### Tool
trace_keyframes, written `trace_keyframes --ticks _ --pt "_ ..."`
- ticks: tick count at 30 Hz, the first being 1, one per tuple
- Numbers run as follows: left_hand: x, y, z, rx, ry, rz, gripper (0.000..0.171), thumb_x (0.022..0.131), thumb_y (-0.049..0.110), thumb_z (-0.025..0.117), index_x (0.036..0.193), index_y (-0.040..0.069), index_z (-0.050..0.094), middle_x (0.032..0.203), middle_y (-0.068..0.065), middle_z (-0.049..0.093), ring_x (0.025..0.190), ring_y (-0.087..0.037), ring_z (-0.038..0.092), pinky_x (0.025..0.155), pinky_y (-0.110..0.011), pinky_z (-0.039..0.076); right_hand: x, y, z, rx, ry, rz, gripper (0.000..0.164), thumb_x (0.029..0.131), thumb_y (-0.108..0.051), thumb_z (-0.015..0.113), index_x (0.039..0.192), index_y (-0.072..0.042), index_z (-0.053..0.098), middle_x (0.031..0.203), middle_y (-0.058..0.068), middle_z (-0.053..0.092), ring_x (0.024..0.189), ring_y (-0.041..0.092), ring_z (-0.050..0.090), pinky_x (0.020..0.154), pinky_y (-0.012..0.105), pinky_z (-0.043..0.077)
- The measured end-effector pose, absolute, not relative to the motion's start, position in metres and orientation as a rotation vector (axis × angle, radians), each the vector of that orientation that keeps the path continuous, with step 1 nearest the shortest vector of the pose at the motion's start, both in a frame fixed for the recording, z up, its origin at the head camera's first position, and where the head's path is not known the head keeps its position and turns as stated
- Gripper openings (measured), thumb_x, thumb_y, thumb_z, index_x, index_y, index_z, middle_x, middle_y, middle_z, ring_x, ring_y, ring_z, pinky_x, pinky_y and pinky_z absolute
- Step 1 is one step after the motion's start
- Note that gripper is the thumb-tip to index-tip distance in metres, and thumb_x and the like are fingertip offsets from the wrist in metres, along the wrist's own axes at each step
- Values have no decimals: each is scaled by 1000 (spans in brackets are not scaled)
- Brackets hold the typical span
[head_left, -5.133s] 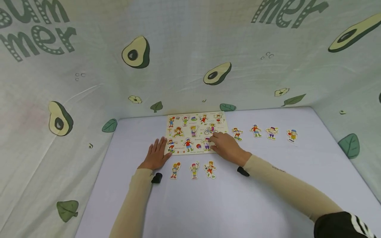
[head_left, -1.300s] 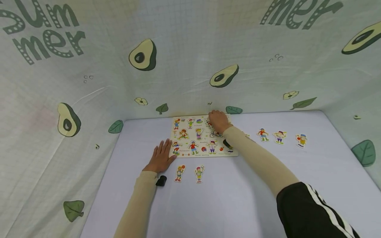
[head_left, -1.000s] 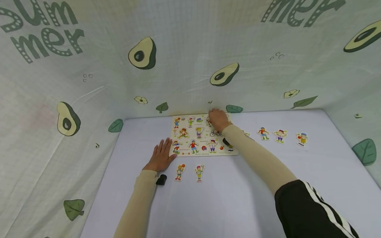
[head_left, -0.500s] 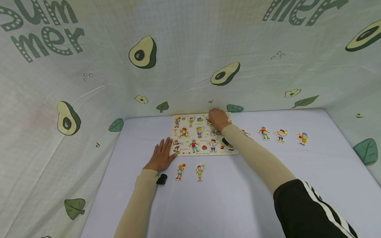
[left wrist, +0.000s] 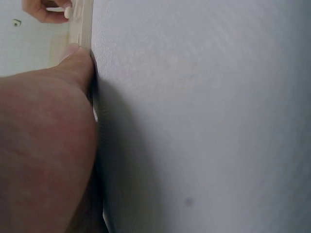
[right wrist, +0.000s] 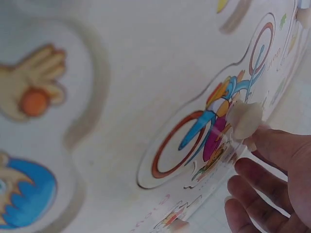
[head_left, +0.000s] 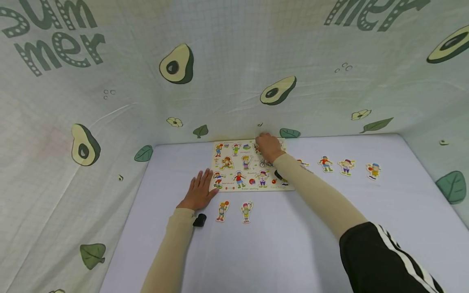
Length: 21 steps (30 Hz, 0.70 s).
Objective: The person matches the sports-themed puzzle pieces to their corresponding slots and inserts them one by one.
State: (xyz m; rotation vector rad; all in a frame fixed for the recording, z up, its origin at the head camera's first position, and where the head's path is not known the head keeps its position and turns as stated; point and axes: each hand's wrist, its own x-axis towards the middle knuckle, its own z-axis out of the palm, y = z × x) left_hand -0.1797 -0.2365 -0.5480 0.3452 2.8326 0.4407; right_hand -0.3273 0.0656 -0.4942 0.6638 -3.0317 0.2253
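A pale puzzle board printed with sporty children lies at the table's back edge. My left hand rests flat beside it, fingers spread, thumb at its left edge. Over the top row, right of the middle, my right hand pinches a soccer puzzle piece, mostly hidden by the fingers. The left wrist view shows a small whitish knob at those fingertips. In the right wrist view, a cyclist with a wooden peg is close in front of the thumb.
Two loose child-shaped pieces, one with a basketball and one with a raised ball, lie before the board. To its right lie a red-shirted piece, a purple-trousered piece and a blue-capped piece; the right sleeve partly covers another.
My right hand has moved from the board's lower right corner to its top row. The soccer piece has left the front row. Over the last second both hands stay nearly still.
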Motion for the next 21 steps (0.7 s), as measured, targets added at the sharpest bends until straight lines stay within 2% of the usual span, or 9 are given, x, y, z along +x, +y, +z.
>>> trace_keyframes --ticks 6,15,21 --pt "-179 -235 -543 335 2834 433 78 113 42 45 169 1 10 178 -19 5 163 -41 -2 131 -61 2 -319 69 -491 715 -3036 204 17 103 -2 66 117 1 76 110 19 73 101 37 69 89 50 60" --pt "-180 -232 -539 330 2826 433 77 114 41 44 169 1 8 178 -19 2 164 -41 -4 131 -59 0 -312 78 -488 717 -3065 280 32 104 -13 69 134 -3 71 127 20 71 116 41 64 105 56 51" --pt "-176 -232 -540 316 2808 457 79 113 41 45 169 1 7 178 -19 2 163 -42 -5 131 -60 -1 -301 85 -491 743 -3039 475 49 100 -15 75 144 1 61 143 23 63 131 44 58 111 58 46"
